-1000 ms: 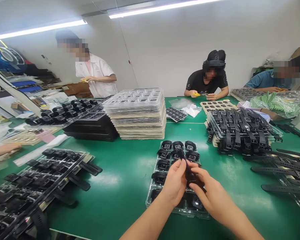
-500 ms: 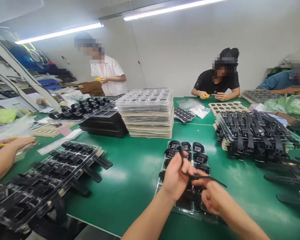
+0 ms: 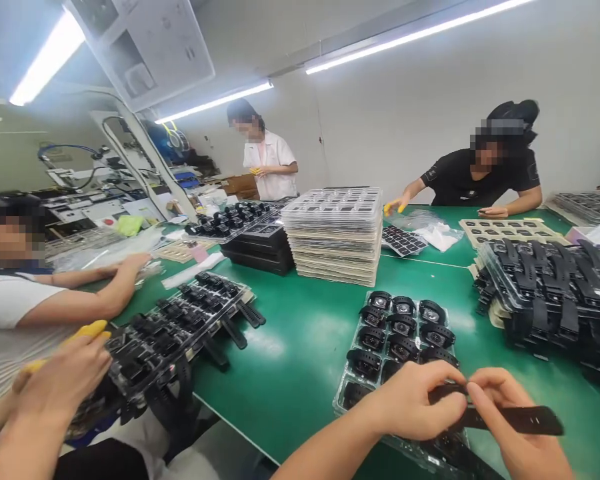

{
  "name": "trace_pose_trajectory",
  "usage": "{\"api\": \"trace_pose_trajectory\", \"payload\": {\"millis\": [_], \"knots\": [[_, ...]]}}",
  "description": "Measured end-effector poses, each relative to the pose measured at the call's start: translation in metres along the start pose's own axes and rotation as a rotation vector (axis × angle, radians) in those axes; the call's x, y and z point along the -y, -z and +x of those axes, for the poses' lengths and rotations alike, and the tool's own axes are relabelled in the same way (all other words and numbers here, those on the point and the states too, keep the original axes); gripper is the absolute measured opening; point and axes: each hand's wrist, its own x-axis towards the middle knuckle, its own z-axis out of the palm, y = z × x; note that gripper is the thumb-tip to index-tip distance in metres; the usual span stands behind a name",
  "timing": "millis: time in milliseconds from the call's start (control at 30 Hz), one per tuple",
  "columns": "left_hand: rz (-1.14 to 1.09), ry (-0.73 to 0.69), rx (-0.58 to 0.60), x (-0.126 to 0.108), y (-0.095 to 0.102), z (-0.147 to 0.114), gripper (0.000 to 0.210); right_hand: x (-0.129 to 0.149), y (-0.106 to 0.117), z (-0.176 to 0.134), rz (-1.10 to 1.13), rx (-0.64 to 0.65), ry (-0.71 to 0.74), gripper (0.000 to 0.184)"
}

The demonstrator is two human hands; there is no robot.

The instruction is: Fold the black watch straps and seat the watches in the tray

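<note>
Watch strap (image 3: 517, 419), black and long, lies level between my two hands at the bottom right of the head view, just above the near end of the clear tray (image 3: 347, 387) of black watches (image 3: 403, 327). My left hand (image 3: 413, 400) has its fingers closed together on the strap's left end, and my right hand (image 3: 510, 420) pinches it from the right with the free end sticking out past the fingers. That tray rests on the green table (image 3: 290, 360). Farther back stands a tall stack of trays (image 3: 335, 233), and another heap of strapped watches (image 3: 550, 287) sits to the right. At my left a co-worker's hand (image 3: 63, 377) holds something yellow over another loaded tray (image 3: 180, 327).
</note>
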Motion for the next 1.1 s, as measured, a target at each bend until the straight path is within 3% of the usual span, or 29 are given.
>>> {"api": "trace_pose_trajectory", "payload": {"millis": [167, 300, 467, 633, 933, 1100], "knots": [[-0.026, -0.117, 0.054, -0.002, 0.007, -0.002, 0.024, 0.015, -0.014, -0.003, 0.014, 0.086, -0.007, 0.035], [0.077, -0.198, -0.009, -0.005, 0.005, -0.002, 0.034, 0.023, -0.021, -0.006, 0.137, 0.0, -0.052, 0.033], [0.215, -0.3, -0.042, -0.007, 0.005, 0.001, 0.025, 0.025, -0.022, -0.005, 0.247, -0.05, -0.052, 0.033], [0.205, -0.341, -0.082, -0.007, 0.009, 0.005, 0.022, 0.027, -0.023, -0.003, 0.311, -0.154, -0.03, 0.035], [-0.124, -0.174, -0.05, -0.008, 0.008, 0.003, 0.022, 0.025, -0.015, 0.001, 0.201, -0.032, -0.063, 0.034], [-0.456, -0.031, -0.113, -0.004, -0.001, 0.006, 0.023, 0.024, -0.001, 0.001, 0.123, 0.153, 0.01, 0.06]]}}
